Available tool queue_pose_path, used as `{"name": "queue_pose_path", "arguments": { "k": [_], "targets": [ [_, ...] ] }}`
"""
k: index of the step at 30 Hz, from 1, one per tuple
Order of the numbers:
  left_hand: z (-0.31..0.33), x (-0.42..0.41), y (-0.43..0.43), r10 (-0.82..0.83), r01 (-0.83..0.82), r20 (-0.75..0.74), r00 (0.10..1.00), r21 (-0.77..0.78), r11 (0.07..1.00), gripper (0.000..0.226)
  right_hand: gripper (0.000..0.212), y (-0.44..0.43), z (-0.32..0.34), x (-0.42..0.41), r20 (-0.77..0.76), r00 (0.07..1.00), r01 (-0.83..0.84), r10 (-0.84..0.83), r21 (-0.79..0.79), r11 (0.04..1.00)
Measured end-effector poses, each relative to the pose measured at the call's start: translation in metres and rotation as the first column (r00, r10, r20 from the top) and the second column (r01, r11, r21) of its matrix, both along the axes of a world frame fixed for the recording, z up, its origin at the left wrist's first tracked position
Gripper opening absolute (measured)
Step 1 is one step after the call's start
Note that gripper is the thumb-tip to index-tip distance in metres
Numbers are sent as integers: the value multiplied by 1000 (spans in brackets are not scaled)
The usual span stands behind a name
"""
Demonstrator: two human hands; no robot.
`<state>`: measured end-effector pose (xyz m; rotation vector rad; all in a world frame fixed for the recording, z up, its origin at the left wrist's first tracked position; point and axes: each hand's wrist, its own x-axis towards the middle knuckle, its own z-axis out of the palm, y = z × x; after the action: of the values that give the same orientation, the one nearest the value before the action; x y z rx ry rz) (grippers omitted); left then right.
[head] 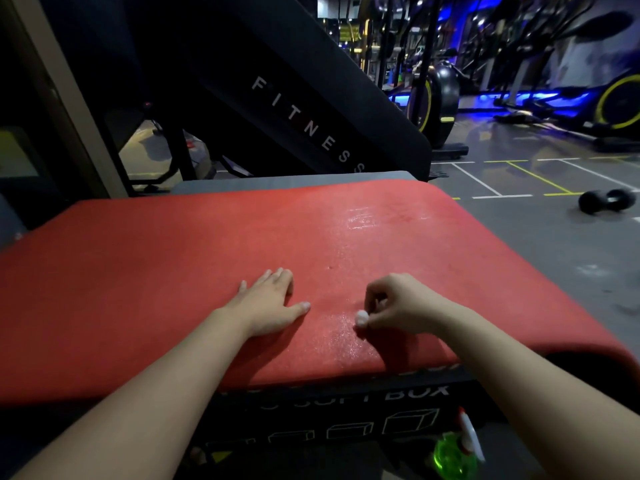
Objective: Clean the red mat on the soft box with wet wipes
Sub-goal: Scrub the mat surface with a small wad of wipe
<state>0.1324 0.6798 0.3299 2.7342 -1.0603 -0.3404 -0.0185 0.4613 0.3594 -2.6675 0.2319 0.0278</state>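
Observation:
A red mat (173,271) lies spread over the black soft box (346,420), whose front face shows white lettering. My left hand (270,303) rests flat on the mat near its middle, fingers straight. To its right, my right hand (398,304) pinches a small balled-up white wet wipe (362,318) against the mat. Wet, shiny streaks show on the mat around the wipe and farther back at the right.
A green spray bottle (453,455) with a white and red head stands on the floor in front of the box. A black slanted panel marked FITNESS (311,126) rises behind the mat. A dumbbell (607,200) lies on the grey floor at right; exercise bikes (440,98) stand beyond.

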Motion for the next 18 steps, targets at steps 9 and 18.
{"name": "queue_pose_path", "arguments": {
  "k": [9, 18],
  "targets": [
    [7, 4, -2, -45, 39, 95, 994, 64, 997, 44, 25, -7, 0, 33, 64, 990, 120, -122, 40, 992],
    [-4, 32, -26, -25, 9, 242, 970, 65, 998, 54, 14, -20, -5, 38, 94, 994, 55, -52, -32, 998]
  ]
}}
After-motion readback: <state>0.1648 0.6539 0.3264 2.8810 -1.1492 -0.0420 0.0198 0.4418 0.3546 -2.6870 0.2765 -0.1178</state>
